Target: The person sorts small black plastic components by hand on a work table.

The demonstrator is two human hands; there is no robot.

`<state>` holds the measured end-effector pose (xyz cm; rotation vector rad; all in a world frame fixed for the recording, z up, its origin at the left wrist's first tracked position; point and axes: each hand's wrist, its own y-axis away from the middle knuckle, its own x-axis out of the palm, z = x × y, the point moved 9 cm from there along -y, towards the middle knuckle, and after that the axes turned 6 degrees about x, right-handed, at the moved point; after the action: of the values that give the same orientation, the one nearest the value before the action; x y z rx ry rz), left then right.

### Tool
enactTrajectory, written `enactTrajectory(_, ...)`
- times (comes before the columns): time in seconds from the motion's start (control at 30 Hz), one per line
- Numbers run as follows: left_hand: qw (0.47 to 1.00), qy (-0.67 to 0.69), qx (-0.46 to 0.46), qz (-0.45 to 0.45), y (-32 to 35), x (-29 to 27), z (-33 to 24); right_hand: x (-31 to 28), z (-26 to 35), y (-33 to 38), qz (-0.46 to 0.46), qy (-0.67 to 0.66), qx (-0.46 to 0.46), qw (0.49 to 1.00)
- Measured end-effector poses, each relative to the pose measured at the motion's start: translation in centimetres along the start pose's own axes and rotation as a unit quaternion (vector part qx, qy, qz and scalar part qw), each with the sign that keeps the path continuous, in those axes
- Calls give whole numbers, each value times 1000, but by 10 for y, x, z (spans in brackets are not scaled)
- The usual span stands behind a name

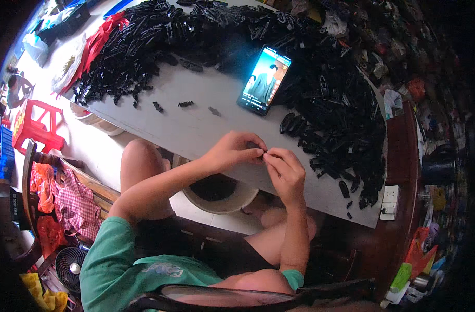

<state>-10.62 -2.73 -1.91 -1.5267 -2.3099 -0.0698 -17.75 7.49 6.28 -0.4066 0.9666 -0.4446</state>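
Observation:
My left hand [233, 151] and my right hand [288, 174] meet over the near edge of a pale table [190, 93]. Between their pinched fingertips is a small black plastic part [255, 147], mostly covered by the fingers. A round pale tub [216, 207] with something dark inside stands below the hands, by my knees. Few loose black pieces lie apart on the tabletop, among them a toothed piece [186, 104] and another [158, 107]. To the right of my hands spreads a heap of oblong black parts [336, 125].
A lit phone [265, 80] leans on the heap beyond my hands. Small black toothed parts [118, 83] pile up at the left. Farther left are a red stool [38, 125], a wooden chair [87, 182] with cloths, and a fan [71, 268]. A white socket [388, 202] sits right.

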Motion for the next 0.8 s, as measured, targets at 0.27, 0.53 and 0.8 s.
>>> enactTrajectory(0.27,992,-110,57,12,3,6,-23,35,-54,23,121,-222,295,921)
enactTrajectory(0.53,982,-171,50,65,-5,-27,-64,24,-30,23,115,-244,196,943)
enactTrajectory(0.8,541,-808,89,-216,-15,-192,-98,63,40,27,197,7,-60,979)
